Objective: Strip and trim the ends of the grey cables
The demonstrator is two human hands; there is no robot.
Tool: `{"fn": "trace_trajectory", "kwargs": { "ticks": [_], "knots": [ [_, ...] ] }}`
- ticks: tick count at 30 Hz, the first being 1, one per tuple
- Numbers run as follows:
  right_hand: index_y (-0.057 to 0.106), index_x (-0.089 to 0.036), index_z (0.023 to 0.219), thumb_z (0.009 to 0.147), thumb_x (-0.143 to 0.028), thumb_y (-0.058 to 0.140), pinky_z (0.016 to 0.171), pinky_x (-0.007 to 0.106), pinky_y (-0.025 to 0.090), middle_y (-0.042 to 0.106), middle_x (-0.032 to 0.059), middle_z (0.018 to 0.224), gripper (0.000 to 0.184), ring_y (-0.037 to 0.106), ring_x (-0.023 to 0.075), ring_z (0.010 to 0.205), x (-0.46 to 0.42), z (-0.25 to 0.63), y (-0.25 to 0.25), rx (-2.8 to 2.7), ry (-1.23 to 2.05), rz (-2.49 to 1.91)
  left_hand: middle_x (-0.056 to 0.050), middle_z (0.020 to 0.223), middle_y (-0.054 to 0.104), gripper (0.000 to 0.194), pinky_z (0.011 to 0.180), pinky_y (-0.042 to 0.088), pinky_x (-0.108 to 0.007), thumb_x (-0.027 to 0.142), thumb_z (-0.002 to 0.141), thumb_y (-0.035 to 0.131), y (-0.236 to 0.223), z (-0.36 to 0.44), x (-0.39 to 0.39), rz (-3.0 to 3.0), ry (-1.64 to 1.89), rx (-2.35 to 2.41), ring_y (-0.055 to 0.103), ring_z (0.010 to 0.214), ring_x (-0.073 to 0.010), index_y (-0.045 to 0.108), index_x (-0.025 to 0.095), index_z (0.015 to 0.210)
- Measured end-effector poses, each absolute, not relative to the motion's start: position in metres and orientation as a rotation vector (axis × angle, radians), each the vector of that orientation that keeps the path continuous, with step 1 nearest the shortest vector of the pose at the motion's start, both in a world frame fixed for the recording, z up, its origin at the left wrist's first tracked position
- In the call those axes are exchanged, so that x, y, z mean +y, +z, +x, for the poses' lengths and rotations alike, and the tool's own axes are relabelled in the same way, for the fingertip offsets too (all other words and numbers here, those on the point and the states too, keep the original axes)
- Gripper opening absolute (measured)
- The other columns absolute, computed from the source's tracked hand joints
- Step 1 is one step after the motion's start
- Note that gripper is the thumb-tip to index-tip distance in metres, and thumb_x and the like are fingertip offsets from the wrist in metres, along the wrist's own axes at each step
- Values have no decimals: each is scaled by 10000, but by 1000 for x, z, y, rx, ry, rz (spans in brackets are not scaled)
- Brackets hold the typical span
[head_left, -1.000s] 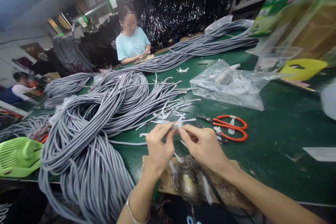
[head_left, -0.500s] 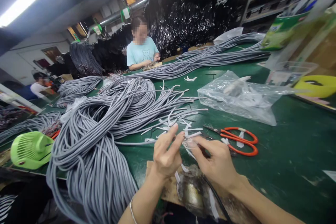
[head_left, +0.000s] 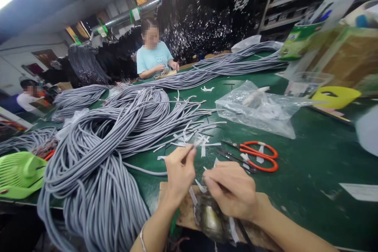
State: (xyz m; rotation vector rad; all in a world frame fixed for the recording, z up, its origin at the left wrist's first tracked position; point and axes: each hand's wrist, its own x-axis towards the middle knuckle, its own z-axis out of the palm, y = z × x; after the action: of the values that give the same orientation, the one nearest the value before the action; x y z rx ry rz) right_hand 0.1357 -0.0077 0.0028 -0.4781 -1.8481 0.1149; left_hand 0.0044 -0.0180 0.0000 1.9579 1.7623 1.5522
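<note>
A grey cable [head_left: 144,169] comes in from the left and runs into my left hand [head_left: 179,171], which is closed round it. Past its pinched thumb and forefinger, thin whitish strands [head_left: 199,141] stick out, blurred. My right hand [head_left: 232,189] is closed too, lower and to the right, over a wooden board [head_left: 260,204]. What its fingers grip is hidden. Under it, on the board, sits a worn, rounded metal piece [head_left: 209,218]. White strips [head_left: 203,149] lie scattered beyond my hands. Orange-handled scissors [head_left: 271,151] rest to the right, beside dark-bladed snips [head_left: 233,157].
A big bundle of grey cables [head_left: 118,138] covers the left side of the green table [head_left: 319,157]. A clear plastic bag [head_left: 260,110] lies further back. At left stands a green fan [head_left: 20,173]. A co-worker [head_left: 155,55] sits across the table.
My hands, together at the cable end before, have come apart. The right has drawn back towards me and closed, while the left stays pinched. The view has shifted slightly right.
</note>
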Motion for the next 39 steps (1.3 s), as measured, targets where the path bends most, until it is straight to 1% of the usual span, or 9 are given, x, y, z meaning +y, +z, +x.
{"fn": "trace_trajectory", "kwargs": {
  "ticks": [3,6,9,16,24,29,31,35,39],
  "knots": [
    [552,-164,639,835,-124,447,439,199,344,495,-40,429,226,418,69,355,-4,133,1,-1863,158,-686,-38,617,660,258,518,459,-213,214,841,477,3,2,-18,1786,1444,1763,586,534,-129,697,147,724],
    [516,-169,583,856,-156,429,403,200,284,442,-54,397,287,363,59,325,0,132,1,-1907,199,-837,-46,648,667,231,547,462,-216,224,829,487,4,2,-19,1751,1465,1731,596,576,-138,695,138,776],
    [502,-173,569,863,-169,407,406,201,269,457,-49,399,310,370,60,325,2,133,0,-1936,218,-876,-64,711,686,185,574,479,-220,225,797,537,1,4,-20,1743,1499,1693,612,617,-143,694,128,810],
    [530,-163,578,862,-180,407,417,202,275,483,-39,404,309,395,67,329,3,135,-3,-1943,184,-940,-55,735,709,132,591,504,-233,194,744,601,-1,7,-19,1661,1568,1639,636,650,-150,717,157,797],
    [491,-177,549,841,-159,419,390,204,280,481,-42,396,301,374,64,313,4,135,-2,-1919,154,-983,-56,750,719,167,623,505,-257,138,717,596,-2,11,-21,1664,1528,1638,642,664,-157,727,166,817],
    [567,-166,639,829,-125,461,488,197,408,601,-2,499,222,531,92,414,-3,134,1,-1872,101,-690,-49,661,706,121,577,475,-251,124,638,625,-3,14,-16,1503,1259,1667,613,588,-155,732,152,685],
    [596,-168,712,826,-113,471,539,211,446,666,23,607,177,587,111,488,-4,134,2,-1856,106,-600,-31,589,670,99,513,440,-219,169,612,656,-3,13,-12,1322,1250,1600,565,514,-121,725,130,672],
    [609,-175,796,852,-142,454,500,217,434,683,34,707,168,609,125,560,0,139,5,-1728,251,-839,26,457,523,290,353,243,-168,372,653,640,0,7,-7,1052,1267,1383,360,345,-30,713,100,721],
    [596,-177,725,868,-227,436,468,214,400,618,4,603,221,548,114,499,6,141,6,-1658,466,-1018,10,454,524,366,333,212,-168,460,635,631,4,3,-7,954,1230,1358,392,324,-33,668,96,626]
  ]
}}
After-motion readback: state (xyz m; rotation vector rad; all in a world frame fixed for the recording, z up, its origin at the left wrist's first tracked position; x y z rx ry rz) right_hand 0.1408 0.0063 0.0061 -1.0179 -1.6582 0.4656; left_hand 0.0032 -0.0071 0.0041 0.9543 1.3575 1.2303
